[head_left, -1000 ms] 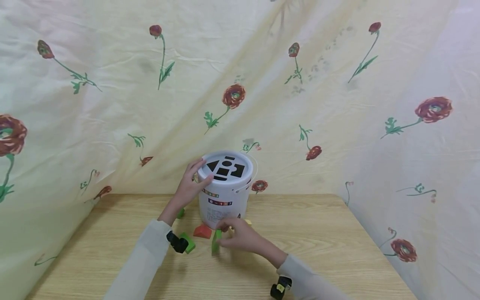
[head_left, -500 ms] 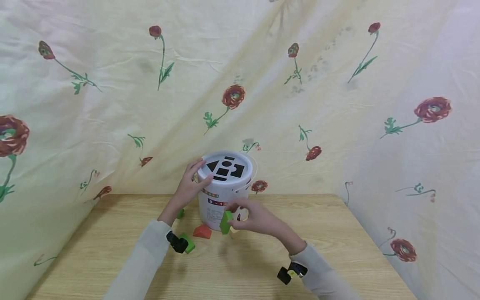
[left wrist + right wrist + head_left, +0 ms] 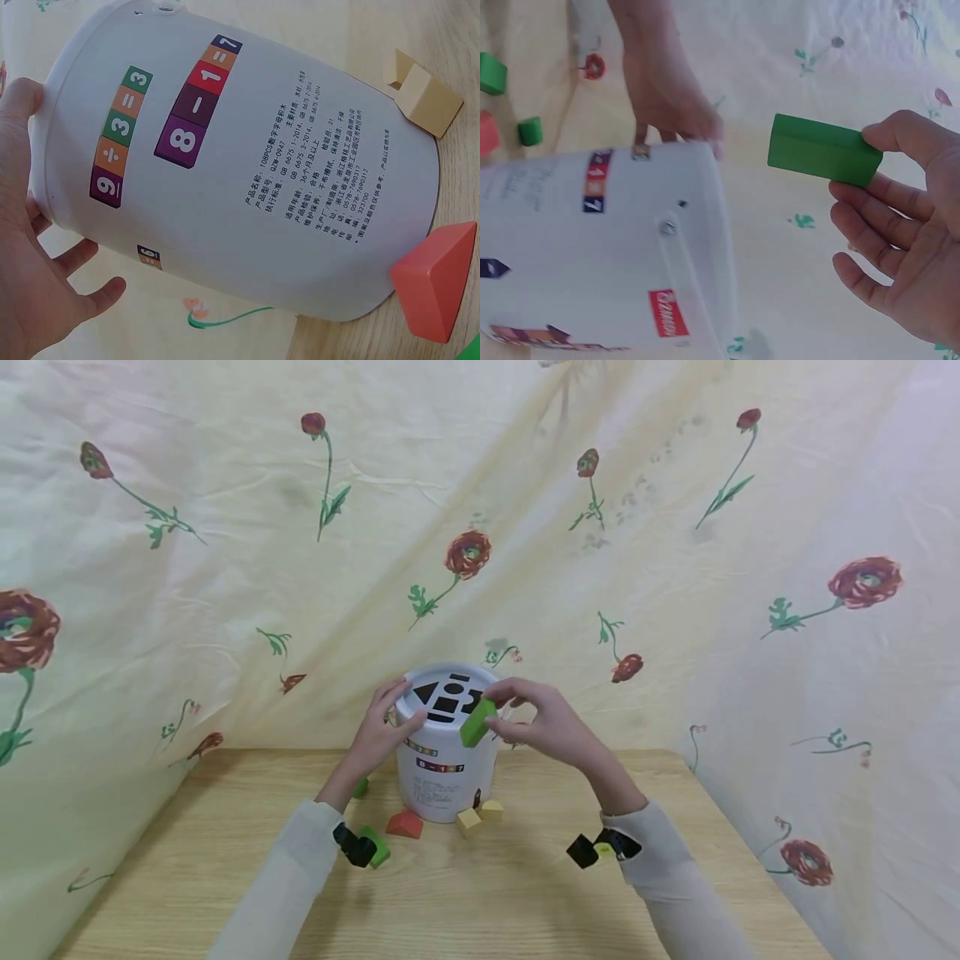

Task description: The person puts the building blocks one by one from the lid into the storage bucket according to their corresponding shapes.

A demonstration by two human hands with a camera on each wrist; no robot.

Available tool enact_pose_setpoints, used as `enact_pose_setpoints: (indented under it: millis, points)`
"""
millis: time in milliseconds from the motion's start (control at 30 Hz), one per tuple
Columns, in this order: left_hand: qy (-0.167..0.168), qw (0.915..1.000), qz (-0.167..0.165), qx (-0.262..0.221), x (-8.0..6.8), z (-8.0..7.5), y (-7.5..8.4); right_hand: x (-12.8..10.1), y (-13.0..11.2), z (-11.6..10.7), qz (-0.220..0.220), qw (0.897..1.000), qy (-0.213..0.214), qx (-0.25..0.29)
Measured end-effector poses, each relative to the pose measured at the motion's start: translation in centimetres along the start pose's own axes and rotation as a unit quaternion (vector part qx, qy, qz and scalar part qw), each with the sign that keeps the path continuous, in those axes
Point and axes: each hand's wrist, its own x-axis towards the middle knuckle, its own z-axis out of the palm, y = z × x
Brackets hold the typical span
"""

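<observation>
R hand (image 3: 551,722) | pinches green block (image 3: 477,722), raised off table (image 3: 525,893) to lid rim of white bucket (image 3: 447,760) since 1 s ago | L hand (image 3: 378,732) grips bucket side, unchanged | block now near lid cut-outs.

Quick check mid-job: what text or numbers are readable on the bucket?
"9÷3=3" on coloured blocks printed on the white bucket.
"8-1=7" on a second printed row of blocks.
"6" on a small block near the rim.
Black print with "GB 6675": mostly too small.
Red label in the right wrist view: blurred.

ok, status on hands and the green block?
Left hand steadies bucket at rim. Right hand pinches green block beside lid. Slots unobstructed.
</observation>
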Motion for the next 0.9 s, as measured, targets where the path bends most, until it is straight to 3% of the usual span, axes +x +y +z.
enact_pose_setpoints:
  millis: [200,400,700,900]
  points:
    - [0.0,1.0,-0.004,0.0,0.0,0.0,0.1,2.1,0.9,-1.4,-0.011,0.999,0.027,-0.033]
    - [-0.002,1.0,-0.005,-0.003,0.0,0.0,0.1,4.2,2.2,-1.6,0.022,0.996,0.046,-0.066]
    - [-0.003,1.0,-0.007,-0.001,0.0,-0.1,0.1,7.3,3.3,0.4,0.097,0.985,0.132,-0.054]
    - [-0.005,1.0,-0.001,0.0,-0.1,0.0,0.0,8.7,4.1,1.8,0.132,0.977,0.16,-0.055]
